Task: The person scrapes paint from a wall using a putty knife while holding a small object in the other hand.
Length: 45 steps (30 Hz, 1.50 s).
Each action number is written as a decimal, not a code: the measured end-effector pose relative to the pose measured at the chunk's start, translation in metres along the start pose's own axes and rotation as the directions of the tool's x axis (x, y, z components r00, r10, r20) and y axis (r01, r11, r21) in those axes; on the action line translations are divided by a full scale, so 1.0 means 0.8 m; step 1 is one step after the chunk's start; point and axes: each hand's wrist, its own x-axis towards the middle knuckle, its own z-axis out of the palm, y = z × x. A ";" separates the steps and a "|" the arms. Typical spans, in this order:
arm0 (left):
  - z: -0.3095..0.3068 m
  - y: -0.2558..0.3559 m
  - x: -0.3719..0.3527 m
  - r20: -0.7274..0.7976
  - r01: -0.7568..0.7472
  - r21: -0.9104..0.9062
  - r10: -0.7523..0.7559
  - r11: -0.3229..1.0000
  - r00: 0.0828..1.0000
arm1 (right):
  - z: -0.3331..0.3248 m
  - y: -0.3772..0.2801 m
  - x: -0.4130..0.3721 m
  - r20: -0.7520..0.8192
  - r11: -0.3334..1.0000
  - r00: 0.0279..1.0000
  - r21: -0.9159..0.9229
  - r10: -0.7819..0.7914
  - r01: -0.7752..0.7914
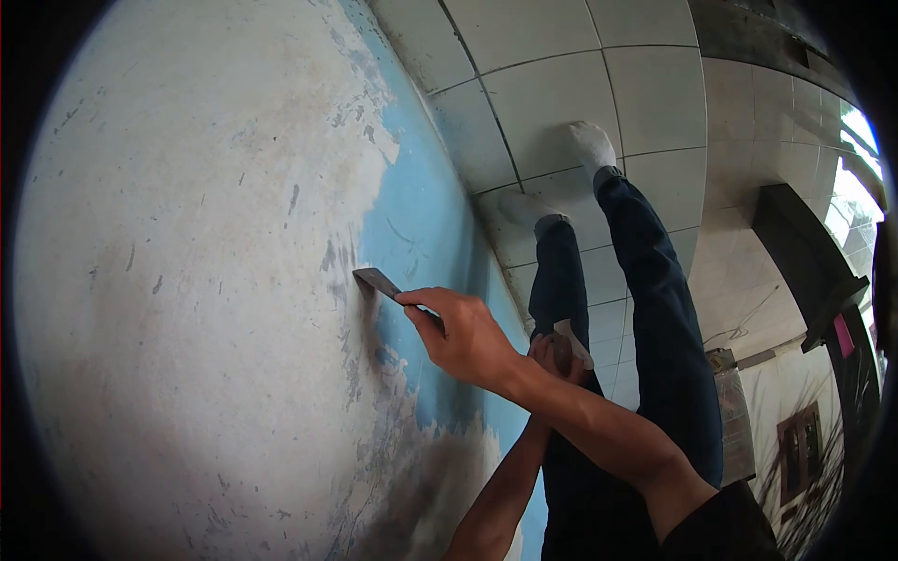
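My right hand (463, 337) is closed around the handle of a putty knife (379, 282). Its flat metal blade meets the wall at the border between the blue paint (416, 234) and the pale scraped wall (224, 280). Below my right forearm, which crosses over the other arm, my left hand (545, 351) is close to my legs. Its fingers are curled round a dark, rounded thing (562, 353) with a pale sheet (575, 344) beside it. I cannot make out exactly what these are.
Light tiles cover the floor (543, 93) alongside the wall, and my feet in white socks (594, 148) stand on them. Farther right are a dark ledge (795, 252) and a bright opening (856, 178). Grey patches mark the scraped wall.
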 end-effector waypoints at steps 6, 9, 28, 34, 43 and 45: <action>0.001 -0.001 0.002 0.042 0.021 -0.003 -0.021 1.000 0.999 | -0.002 -0.002 -0.011 0.034 1.000 0.999 -0.016 -0.001 0.001; -0.001 0.007 -0.001 0.000 0.013 -0.065 -0.013 0.998 1.000 | -0.001 0.002 0.006 -0.004 1.000 1.000 -0.002 0.020 -0.020; 0.005 -0.004 -0.002 0.024 -0.020 0.000 0.020 1.000 1.000 | -0.005 -0.005 -0.002 0.033 0.999 0.998 -0.006 0.051 -0.050; 0.006 -0.006 -0.007 0.014 -0.031 -0.006 0.031 1.000 0.999 | 0.002 0.005 0.007 -0.013 1.000 1.000 -0.005 0.025 -0.025; 0.012 -0.013 -0.008 -0.037 -0.086 -0.006 0.086 0.996 0.996 | -0.002 0.006 0.009 0.013 1.000 1.000 0.014 0.009 -0.009; 0.007 -0.008 -0.005 0.036 -0.018 -0.032 0.020 0.999 0.999 | 0.003 0.004 0.005 -0.028 0.998 0.998 0.019 -0.058 0.059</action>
